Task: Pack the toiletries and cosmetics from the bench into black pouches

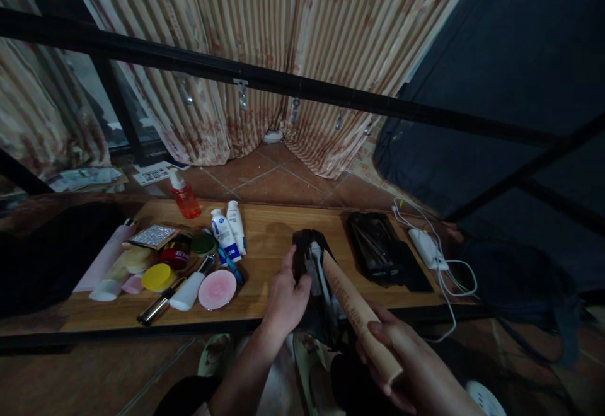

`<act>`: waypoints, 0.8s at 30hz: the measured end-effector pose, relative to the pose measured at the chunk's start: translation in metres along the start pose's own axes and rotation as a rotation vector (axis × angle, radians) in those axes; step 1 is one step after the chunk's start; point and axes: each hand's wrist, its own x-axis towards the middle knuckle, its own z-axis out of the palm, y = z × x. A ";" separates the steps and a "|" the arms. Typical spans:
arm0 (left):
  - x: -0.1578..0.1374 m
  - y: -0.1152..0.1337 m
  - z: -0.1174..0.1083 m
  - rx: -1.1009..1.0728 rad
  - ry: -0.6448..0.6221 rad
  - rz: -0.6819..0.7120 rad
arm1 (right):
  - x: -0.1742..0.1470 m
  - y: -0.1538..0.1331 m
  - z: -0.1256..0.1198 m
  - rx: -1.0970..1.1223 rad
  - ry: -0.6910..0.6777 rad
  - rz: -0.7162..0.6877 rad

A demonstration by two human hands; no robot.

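Note:
My left hand [289, 296] grips the left side of a black pouch [301, 239] that stands at the front edge of the wooden bench. Inside its mouth a white-handled item [317, 258] shows; its kind I cannot make out. Wrapped around the near end of a long tan tube with printed lettering [352, 302] is my right hand [401, 353]. The tube slants up and left, its far end at the pouch's opening. To the right lies a second black case [373, 246], open, with dark slender things in it.
Left on the bench [269, 214] sit a pink cream jar [217, 290], a yellow-lidded jar [157, 277], white tubes [225, 235], an orange pump bottle [184, 198] and other cosmetics. A white power strip with cables [428, 249] lies right. A black metal bar [321, 88] crosses ahead.

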 end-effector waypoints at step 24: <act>0.003 -0.013 -0.025 0.309 0.064 -0.078 | 0.016 0.020 -0.015 0.267 0.070 -0.054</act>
